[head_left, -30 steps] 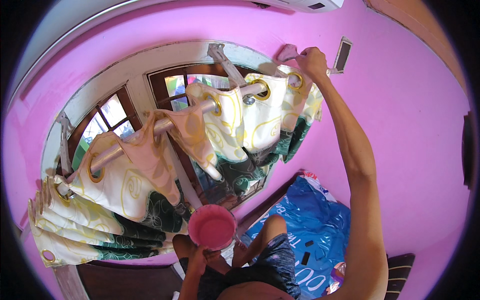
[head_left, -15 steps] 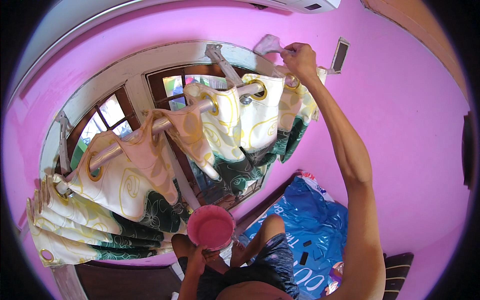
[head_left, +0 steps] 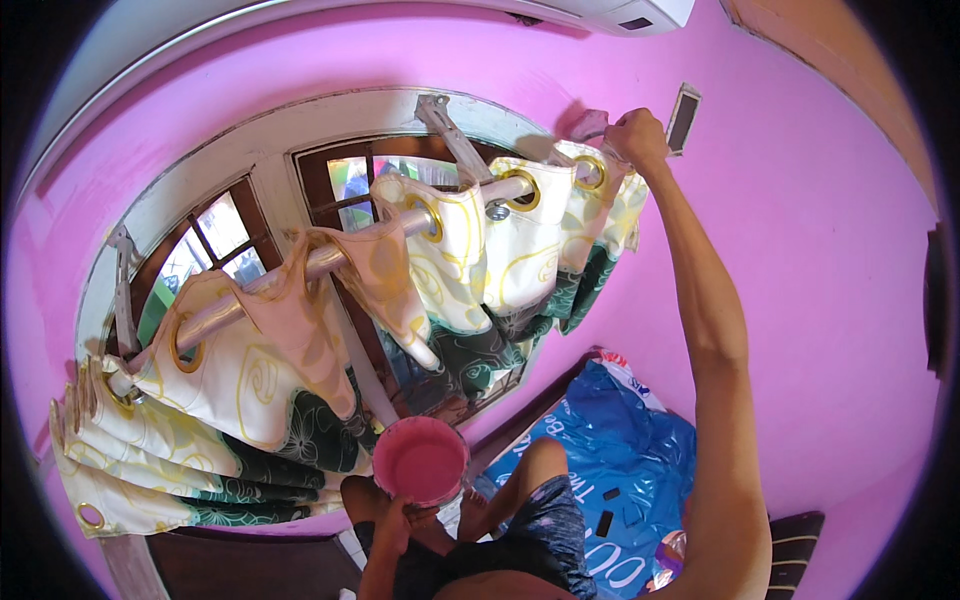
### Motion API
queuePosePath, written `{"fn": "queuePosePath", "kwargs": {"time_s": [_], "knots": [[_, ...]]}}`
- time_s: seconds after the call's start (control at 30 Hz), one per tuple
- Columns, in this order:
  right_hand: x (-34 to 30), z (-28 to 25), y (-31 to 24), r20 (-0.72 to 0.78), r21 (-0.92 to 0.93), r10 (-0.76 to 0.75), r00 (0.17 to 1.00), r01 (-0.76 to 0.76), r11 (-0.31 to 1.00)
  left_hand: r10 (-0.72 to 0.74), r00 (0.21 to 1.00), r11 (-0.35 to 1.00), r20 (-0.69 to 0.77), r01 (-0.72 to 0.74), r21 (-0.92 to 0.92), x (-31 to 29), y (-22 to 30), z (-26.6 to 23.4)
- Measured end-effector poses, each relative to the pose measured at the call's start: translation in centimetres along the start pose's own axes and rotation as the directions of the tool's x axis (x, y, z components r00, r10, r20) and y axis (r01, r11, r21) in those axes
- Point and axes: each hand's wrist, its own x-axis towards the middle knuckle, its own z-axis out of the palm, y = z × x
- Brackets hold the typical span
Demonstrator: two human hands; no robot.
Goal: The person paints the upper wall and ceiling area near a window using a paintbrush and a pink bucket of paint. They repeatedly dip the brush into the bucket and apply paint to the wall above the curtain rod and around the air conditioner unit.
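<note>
My right hand (head_left: 636, 138) is raised high on the pink wall, its fingers closed round the handle of a paintbrush. The pink-coated head of the paintbrush (head_left: 587, 124) lies against the wall just beyond the white window frame (head_left: 395, 97), above the curtain's far right end. Low in front of my body, my left hand (head_left: 398, 515) grips the near rim of a round bucket (head_left: 421, 462) with pink paint inside. The bucket is held about level over my legs.
A cream and green curtain (head_left: 520, 235) hangs by rings on a metal rod (head_left: 325, 262) across the window. A small dark wall vent (head_left: 684, 120) sits right of my hand. Below lies a blue plastic sheet (head_left: 620, 450) with small dark objects on it. An air conditioner (head_left: 640, 17) is overhead.
My right hand and the paintbrush have moved to the right and a little down along the wall, toward the vent. The left hand and bucket have barely moved.
</note>
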Motion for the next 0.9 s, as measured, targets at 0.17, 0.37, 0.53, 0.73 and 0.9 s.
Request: {"fn": "queuePosePath", "kwargs": {"time_s": [0.17, 0.37, 0.53, 0.73, 0.9], "knots": [[-0.1, 1.5, -1.1, -0.001, -0.05, 0.004, 1.0, -0.004, 0.999, 0.04, 0.999, 0.999, 0.036, -0.04, 0.018, 0.2, 0.2, 0.5], [-0.3, 1.3, -1.7, 0.041, 0.046, -0.009, 0.999, 0.007, 0.999, 0.056, 0.998, 0.998, 0.035, -0.055, -0.032, 1.6, -0.8, 0.1], [-1.2, 1.4, -1.7, -0.013, 0.091, -0.011, 1.0, 0.012, 0.996, 0.05, 0.998, 0.999, 0.033, -0.05, -0.021, 1.2, -0.2, 1.0], [-2.4, 1.0, -2.7, -0.021, 0.184, -0.033, 0.999, 0.036, 0.982, 0.023, 0.999, 0.999, 0.025, -0.023, -0.035, 1.3, -0.3, 0.5], [-3.0, 0.8, -3.5, -0.031, 0.228, -0.046, 0.998, 0.052, 0.972, 0.026, 0.999, 0.999, 0.048, -0.024, -0.049, 1.8, -0.8, -0.7]]}}
